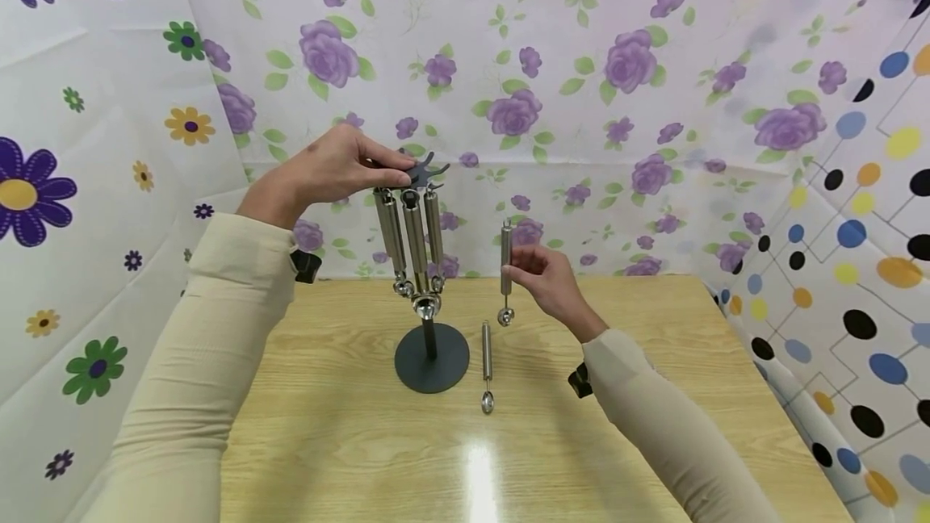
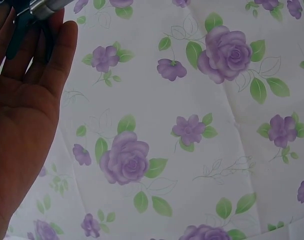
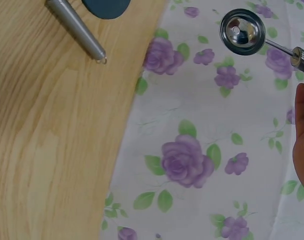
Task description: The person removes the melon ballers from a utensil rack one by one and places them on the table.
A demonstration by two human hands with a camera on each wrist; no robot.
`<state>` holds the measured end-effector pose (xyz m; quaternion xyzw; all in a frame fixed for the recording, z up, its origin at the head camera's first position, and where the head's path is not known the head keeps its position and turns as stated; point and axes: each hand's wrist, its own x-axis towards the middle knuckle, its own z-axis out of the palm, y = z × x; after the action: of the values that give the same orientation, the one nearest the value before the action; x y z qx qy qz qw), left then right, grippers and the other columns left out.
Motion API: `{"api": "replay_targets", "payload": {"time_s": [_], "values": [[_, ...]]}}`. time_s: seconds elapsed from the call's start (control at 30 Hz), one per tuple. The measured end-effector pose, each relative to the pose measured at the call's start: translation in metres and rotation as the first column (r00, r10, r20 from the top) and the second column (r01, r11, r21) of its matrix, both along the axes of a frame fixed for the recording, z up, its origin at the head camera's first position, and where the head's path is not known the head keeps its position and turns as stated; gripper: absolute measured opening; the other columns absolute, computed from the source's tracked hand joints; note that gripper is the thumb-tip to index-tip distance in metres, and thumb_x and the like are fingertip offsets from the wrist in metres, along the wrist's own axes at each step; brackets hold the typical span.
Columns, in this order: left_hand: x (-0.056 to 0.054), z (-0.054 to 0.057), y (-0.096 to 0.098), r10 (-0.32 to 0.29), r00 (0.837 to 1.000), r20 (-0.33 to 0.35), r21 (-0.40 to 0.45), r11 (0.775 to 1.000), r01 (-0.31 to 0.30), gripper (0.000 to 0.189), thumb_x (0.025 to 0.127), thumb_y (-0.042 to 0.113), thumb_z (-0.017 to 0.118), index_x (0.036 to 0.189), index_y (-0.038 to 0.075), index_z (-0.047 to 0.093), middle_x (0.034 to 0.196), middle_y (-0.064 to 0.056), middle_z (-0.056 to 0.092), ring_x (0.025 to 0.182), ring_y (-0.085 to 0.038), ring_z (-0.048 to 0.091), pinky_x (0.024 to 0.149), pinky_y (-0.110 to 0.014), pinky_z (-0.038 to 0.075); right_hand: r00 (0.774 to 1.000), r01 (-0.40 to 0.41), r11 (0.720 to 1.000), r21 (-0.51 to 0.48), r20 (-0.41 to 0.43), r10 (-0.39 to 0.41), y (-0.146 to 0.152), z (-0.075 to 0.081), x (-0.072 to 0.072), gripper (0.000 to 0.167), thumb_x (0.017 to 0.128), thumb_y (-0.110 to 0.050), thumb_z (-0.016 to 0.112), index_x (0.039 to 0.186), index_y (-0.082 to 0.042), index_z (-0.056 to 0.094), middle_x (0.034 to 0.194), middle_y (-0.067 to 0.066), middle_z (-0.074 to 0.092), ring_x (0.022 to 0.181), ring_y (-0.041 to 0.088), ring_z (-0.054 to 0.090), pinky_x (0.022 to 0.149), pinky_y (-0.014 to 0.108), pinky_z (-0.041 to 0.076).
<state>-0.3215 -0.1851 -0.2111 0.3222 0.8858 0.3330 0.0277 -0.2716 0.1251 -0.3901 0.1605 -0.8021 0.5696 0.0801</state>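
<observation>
My left hand (image 1: 341,164) pinches the dark hooked top (image 1: 421,176) of a stand, from which several steel-handled utensils (image 1: 415,236) hang. In the left wrist view, a metal handle end (image 2: 49,7) shows by the fingers. Right of the stand, my right hand (image 1: 546,282) holds a melon baller (image 1: 506,261) by its steel handle, upright above the table with its scoop down. A small hole shows in that round scoop (image 3: 242,32) in the right wrist view. Below it, a second utensil with a small scoop (image 1: 488,357) lies on the table beside the stand's base.
The stand's round dark base (image 1: 429,374) rests on the light wooden table (image 1: 349,442). A flowered cloth (image 1: 508,63) hangs behind the table. Patterned cloths also rise on the left and right sides.
</observation>
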Motion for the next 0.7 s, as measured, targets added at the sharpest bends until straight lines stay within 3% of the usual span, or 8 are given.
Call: {"api": "replay_targets", "payload": {"time_s": [0.3,0.7], "values": [[0.000,0.000,-0.001,0.001,1.000,-0.004,0.004,1.000,-0.001,0.029,0.096,0.017,0.070,0.124,0.008,0.071,0.130,-0.009,0.064,0.130,-0.025,0.054,0.077,-0.025,0.041,0.997,0.033,0.999,0.007,0.068,-0.033,0.005,-0.025,0.007,0.023,0.094,-0.005,0.070,0.113,0.009,0.067,0.101,0.019,0.068,0.082,0.015,0.062,0.072,0.022,0.050],[-0.001,-0.003,-0.002,-0.006,0.999,-0.040,-0.008,1.000,0.006,0.027,0.097,0.017,0.069,0.122,0.007,0.073,0.129,-0.009,0.065,0.130,-0.026,0.053,0.078,-0.024,0.041,0.983,0.097,0.995,-0.031,0.162,-0.091,0.012,-0.076,0.012,0.025,0.092,-0.006,0.073,0.112,0.008,0.067,0.098,0.014,0.068,0.082,0.012,0.064,0.076,0.028,0.054]]}}
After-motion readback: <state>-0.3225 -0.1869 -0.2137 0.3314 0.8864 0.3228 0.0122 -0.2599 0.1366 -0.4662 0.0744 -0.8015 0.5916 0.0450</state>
